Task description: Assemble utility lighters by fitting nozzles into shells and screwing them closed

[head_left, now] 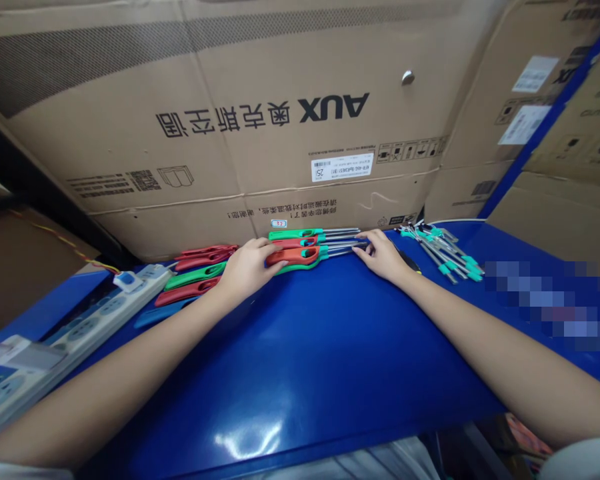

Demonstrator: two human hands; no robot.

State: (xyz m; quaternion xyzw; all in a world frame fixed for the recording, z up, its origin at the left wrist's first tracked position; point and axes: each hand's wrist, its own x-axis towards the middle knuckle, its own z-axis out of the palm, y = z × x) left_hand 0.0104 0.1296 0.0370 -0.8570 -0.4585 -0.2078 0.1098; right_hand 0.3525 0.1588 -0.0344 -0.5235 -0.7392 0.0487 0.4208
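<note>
My left hand is closed on the handle end of an orange long-nosed lighter. At the other end, the fingers of my right hand pinch its metal tube near the tip. Behind it, a green lighter and a red one lie side by side with their tubes pointing right. Part of another green handle shows beneath the orange one. Left of my left hand are separate lighter handles: red ones, a green one and a blue one. My left hand and forearm partly cover them.
A pile of metal lighter tubes with teal ends lies right of my right hand on the blue table. A white power strip with plugs runs along the left. Large cardboard stands upright behind the lighters.
</note>
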